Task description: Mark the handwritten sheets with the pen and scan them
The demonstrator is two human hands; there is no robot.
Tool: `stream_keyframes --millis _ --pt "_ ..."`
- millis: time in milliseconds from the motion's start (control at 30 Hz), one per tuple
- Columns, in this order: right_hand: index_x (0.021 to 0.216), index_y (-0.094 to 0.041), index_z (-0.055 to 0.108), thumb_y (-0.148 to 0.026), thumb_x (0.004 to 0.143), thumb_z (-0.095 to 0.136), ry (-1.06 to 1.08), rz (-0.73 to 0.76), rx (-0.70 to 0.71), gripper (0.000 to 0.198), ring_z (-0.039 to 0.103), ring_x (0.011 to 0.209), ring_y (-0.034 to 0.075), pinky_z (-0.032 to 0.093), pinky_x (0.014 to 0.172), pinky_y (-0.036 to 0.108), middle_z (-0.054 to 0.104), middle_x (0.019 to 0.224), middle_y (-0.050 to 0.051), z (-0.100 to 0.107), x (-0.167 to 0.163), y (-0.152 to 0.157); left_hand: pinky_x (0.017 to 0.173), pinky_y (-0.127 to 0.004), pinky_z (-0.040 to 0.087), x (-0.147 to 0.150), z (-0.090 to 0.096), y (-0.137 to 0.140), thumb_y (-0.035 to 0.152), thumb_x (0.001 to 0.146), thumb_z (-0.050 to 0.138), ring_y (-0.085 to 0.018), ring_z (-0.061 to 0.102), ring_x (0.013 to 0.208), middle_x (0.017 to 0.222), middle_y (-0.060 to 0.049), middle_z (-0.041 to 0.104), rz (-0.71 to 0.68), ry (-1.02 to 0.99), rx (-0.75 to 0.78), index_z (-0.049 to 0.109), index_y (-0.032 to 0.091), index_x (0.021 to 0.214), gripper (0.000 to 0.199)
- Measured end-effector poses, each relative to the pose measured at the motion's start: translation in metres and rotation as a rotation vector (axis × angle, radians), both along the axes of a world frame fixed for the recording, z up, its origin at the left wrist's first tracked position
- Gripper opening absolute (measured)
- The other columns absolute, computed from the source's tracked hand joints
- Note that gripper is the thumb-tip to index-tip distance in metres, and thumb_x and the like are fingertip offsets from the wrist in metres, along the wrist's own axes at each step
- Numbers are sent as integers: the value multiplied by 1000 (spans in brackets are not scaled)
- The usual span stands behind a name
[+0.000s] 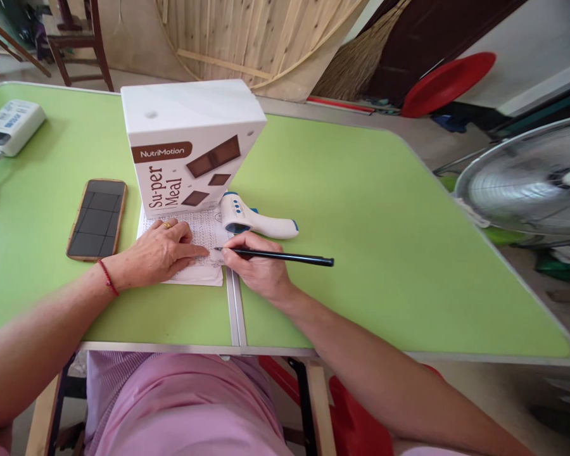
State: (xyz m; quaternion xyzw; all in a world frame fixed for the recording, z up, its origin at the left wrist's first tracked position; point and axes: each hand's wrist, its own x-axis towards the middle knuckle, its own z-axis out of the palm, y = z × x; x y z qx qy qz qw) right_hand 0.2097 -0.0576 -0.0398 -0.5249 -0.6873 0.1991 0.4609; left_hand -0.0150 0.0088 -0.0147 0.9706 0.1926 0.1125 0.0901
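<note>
Right hand (259, 266) pinches pen (294, 256); left hand (154, 253) lies half-spread on paper (202, 275) (box (164, 174): “NutriMotion”).

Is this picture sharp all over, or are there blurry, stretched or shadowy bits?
In the head view, the box's large lettering is crisp, but the paper's fine writing is unreadable; in the same head view, the fan's blades smear together, the table looks stretched toward the right, and a soft shadow lies by the power bank.

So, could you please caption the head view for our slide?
Left hand rests on the paper; right hand holds a black pen.
</note>
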Motion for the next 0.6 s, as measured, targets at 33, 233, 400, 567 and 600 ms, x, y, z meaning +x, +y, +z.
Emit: stream_keyframes --millis 33,233,400,567,600 --pt "71 -22 61 -20 80 61 -3 -1 -7 9 53 51 10 44 49 23 65 61 -2 0 0 0 79 -37 39 0 0 0 32 106 40 -21 49 83 96 -10 56 2 2 0 69 28 126 35" --pt "70 -22 60 -18 78 60 1 14 -24 9 50 49 9 43 48 23 63 59 -3 1 0 0 80 -37 39 0 0 1 33 105 42 -22 49 84 96 -9 56 7 15 0 69 28 126 34" --pt "69 -22 59 -20 76 61 8 4 -46 8 52 49 10 44 48 23 63 59 -3 2 0 -1 78 -37 38 0 0 1 33 105 43 -22 49 83 96 -9 56 10 22 -10 69 28 126 34" --pt "70 -22 59 -21 77 60 44 -47 -24 7 52 48 11 44 47 24 63 58 -3 1 0 -1 80 -37 39 -1 1 0 31 105 42 -21 49 84 96 -9 57 4 19 -19 68 28 127 34" --pt "70 -22 59 -21 77 60 43 -51 -25 8 52 48 11 44 47 24 63 58 -4 1 0 -1 81 -37 39 -1 1 1 31 105 42 -21 49 85 96 -9 56 3 19 -21 68 28 127 34"
